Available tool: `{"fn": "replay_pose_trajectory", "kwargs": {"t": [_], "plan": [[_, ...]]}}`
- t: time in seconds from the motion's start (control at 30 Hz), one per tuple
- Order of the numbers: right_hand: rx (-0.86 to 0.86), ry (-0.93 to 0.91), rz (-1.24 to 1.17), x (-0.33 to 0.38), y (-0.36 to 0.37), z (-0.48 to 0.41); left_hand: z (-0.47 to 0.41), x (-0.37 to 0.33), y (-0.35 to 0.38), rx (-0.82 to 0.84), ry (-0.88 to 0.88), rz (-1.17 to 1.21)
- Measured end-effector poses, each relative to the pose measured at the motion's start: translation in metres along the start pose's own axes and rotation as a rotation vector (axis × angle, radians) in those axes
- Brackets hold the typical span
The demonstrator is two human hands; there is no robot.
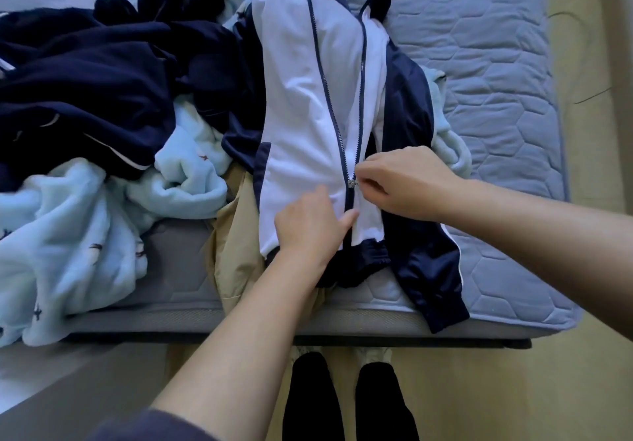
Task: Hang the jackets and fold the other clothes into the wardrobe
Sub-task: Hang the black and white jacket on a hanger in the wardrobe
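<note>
Light blue fleece: lies crumpled at the left of the bed's near edge and spills over it; small dark star shapes dot the fabric.
Dark navy pile: rumpled garments heaped toward the bed's far left, partly on top of the fleece.
Beige garment: lies under the jacket's left side and hangs over the near edge.
Left hand: rests palm down on the jacket's left white panel, close to the hem. The fingers lie fairly straight on the cloth and the thumb reaches right to touch the closed stretch of zipper. It presses the fabric rather than gripping it.
Jacket: white front with navy sides and sleeves, lying face up lengthwise at the middle of the bed, its hem at the near edge and its collar toward the far side. It is zipped from the hem to the slider, and above that the two rows of teeth spread apart.
Zipper pull: sits on the jacket's centre line, just above the left thumb.
Right hand: comes in from the right, thumb and forefinger pinching the zipper pull, the other fingers curled.
Navy sleeve: runs from under the right forearm down over the near edge.
Mattress: quilted blue cover, bare on the right side of the bed.
</note>
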State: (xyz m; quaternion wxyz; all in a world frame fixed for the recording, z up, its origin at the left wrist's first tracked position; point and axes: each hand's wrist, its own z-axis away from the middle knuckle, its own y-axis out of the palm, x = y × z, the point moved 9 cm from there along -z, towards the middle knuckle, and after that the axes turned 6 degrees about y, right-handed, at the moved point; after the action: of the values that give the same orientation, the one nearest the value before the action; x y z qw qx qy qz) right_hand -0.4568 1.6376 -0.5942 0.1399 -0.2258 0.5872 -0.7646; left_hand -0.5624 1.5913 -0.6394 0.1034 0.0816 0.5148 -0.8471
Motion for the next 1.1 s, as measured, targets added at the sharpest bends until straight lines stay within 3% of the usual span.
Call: {"fn": "replay_pose_trajectory", "kwargs": {"t": [0.2, 0.3, 0.37, 0.6, 0.8, 0.97, 1.1], "plan": [[-0.009, -0.044, 0.186, -0.009, 0.008, -0.012, -0.010, -0.002, 0.039, 0.109, 0.105, -0.159], [-0.087, 0.012, 0.189, -0.019, -0.008, -0.030, -0.003, 0.026, 0.066, 0.265, 0.052, -0.243], [-0.106, 0.009, 0.167, -0.020, -0.012, -0.037, -0.003, 0.041, 0.068, 0.280, 0.007, -0.234], [-0.164, -0.018, 0.134, -0.015, -0.016, -0.047, -0.048, 0.003, 0.016, 0.011, 0.025, 0.078], [-0.198, -0.041, 0.143, -0.034, -0.035, -0.063, -0.027, 0.051, 0.057, 0.189, -0.102, 0.036], [-0.219, -0.072, 0.119, -0.027, -0.027, -0.064, -0.061, -0.003, -0.004, -0.092, 0.037, 0.192], [-0.336, -0.058, 0.074, -0.038, -0.058, -0.073, -0.059, 0.009, -0.002, -0.124, -0.035, 0.198]]}}
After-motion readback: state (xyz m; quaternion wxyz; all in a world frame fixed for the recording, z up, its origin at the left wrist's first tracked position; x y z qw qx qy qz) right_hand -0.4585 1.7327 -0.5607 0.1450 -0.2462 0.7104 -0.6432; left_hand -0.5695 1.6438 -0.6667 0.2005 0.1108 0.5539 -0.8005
